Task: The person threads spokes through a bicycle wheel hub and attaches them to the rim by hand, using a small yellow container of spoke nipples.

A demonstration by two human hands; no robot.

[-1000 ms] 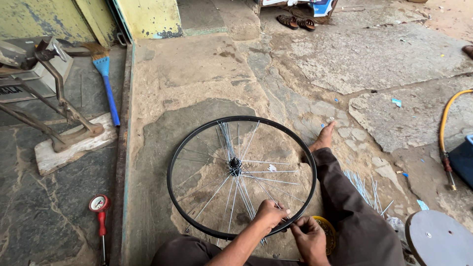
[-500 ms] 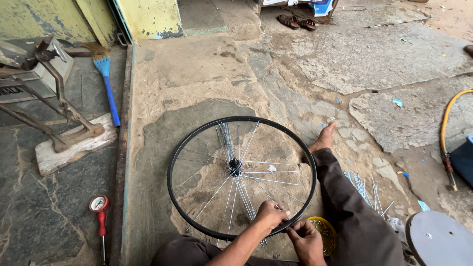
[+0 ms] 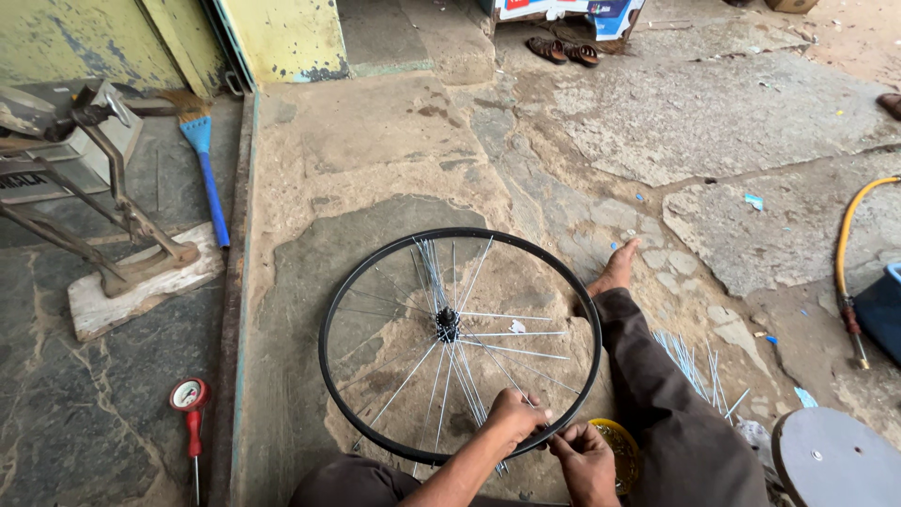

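Bicycle wheel rim [image 3: 375,282] lies flat on the stone floor [image 3: 375,141], hub [image 3: 447,325] up, near edge between the person's legs so both hands reach it. Left hand [image 3: 514,418] fingers close on the rim's near edge, steadying it. Right hand [image 3: 587,457] fingers pinch something small at the rim, probably a spoke [image 3: 526,351] end. Loose spokes [image 3: 694,361] and a yellow dish [image 3: 621,449] lie just beside the right leg.

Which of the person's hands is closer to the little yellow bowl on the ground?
The right hand, right beside the yellow bowl. The left hand is farther away, on the wheel rim.
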